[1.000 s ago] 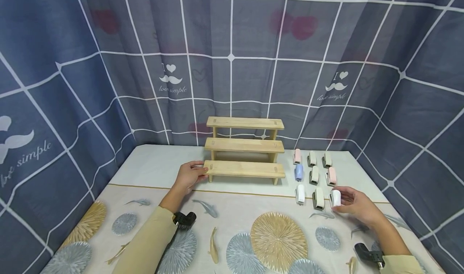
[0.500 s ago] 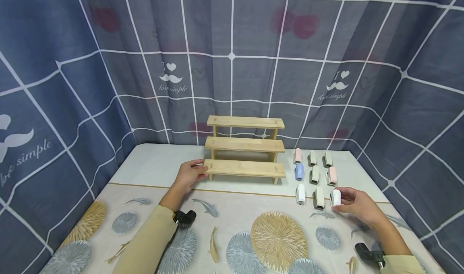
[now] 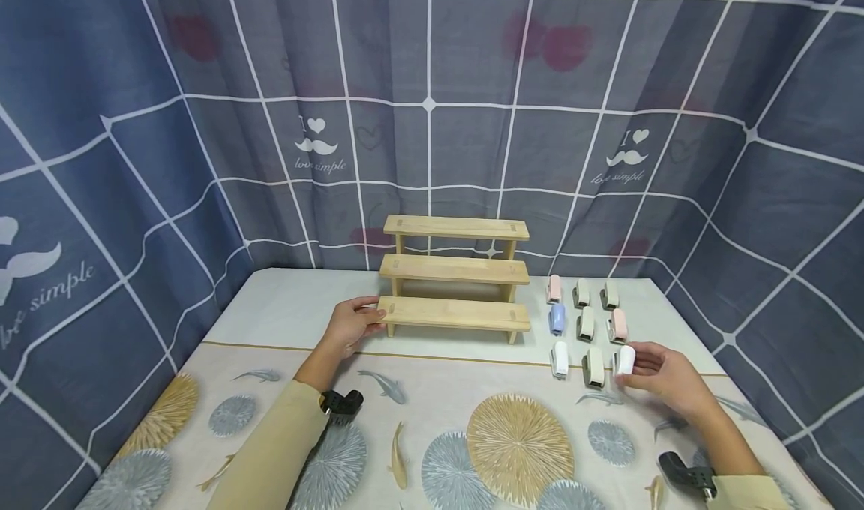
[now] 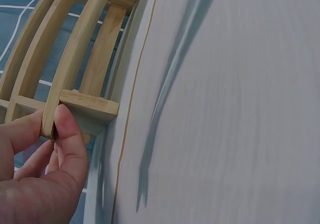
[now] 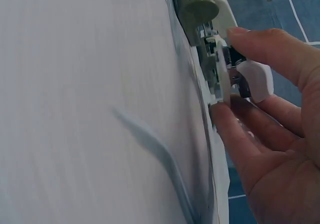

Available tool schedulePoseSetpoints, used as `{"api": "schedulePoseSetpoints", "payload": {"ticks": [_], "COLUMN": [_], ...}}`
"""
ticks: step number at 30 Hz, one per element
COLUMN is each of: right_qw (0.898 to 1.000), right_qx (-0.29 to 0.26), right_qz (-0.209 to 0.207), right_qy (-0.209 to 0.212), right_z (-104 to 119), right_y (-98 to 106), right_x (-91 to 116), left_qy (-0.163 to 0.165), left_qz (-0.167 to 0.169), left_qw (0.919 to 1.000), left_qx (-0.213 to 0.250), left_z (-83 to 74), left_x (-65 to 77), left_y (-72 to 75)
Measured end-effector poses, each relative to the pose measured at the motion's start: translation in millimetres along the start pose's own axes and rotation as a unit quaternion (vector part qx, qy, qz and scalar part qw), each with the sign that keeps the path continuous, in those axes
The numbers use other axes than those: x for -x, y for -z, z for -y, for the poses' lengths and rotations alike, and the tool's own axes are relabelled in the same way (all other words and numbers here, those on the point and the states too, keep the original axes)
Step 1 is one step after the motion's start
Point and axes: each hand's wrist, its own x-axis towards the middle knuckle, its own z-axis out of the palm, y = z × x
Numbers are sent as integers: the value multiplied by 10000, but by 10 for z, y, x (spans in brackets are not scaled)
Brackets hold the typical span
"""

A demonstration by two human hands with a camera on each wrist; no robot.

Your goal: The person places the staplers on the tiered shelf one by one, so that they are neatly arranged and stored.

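Observation:
My left hand (image 3: 351,326) pinches the left end of the lowest board of a three-tier wooden shelf (image 3: 455,313), thumb above and fingers beneath. In the left wrist view, the thumb and fingertips close around the board's end (image 4: 48,119). My right hand (image 3: 664,375) holds a small white hole punch (image 3: 624,360) at the front right of a group of punches. From the right wrist, its white lever (image 5: 257,79) and metal mechanism show between thumb and fingers. Directly left of it stands a cream hole punch (image 3: 594,367), whose round base (image 5: 200,10) shows up close.
Several other punches stand in rows right of the shelf: a blue one (image 3: 556,319), a pink one (image 3: 617,325), a white one (image 3: 559,360) and cream ones. Dark checked curtains (image 3: 466,150) surround the table's back and sides. A patterned cloth (image 3: 432,405) covers the front.
The right hand has shifted slightly up and back, and the white hole punch in it now leans a little. The left hand stays on the shelf's end.

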Motion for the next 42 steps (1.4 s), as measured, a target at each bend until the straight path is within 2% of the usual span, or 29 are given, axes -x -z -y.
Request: {"api": "schedulePoseSetpoints", "payload": {"ticks": [6,13,27,35,42], "right_qw": [9981,9902,9840,9719,9652], "right_qx": [-452,-986,-1356,-1891,-2144], "right_qz": [-179,-271,324,496,598], "right_qy": [381,953,1111,1310,1370], "right_z": [150,410,1050,1323,1539], "right_y": [-37,-169,-631,-884,-1053], "right_x": [-29,-154,-666,-935,-1124], "left_qy": [-30,-40,-76,-88,-43], "left_qz": [72,160,220,305,310], "left_qw": [10000,9999,9997,9995,9995], "left_qx": [-3,-16,-17,-37,0], "left_z": [-2,-7,-19,-13,3], "left_x": [-13,-38,-9,-1,-34], "left_y": [-1,7,8,11,28]}}
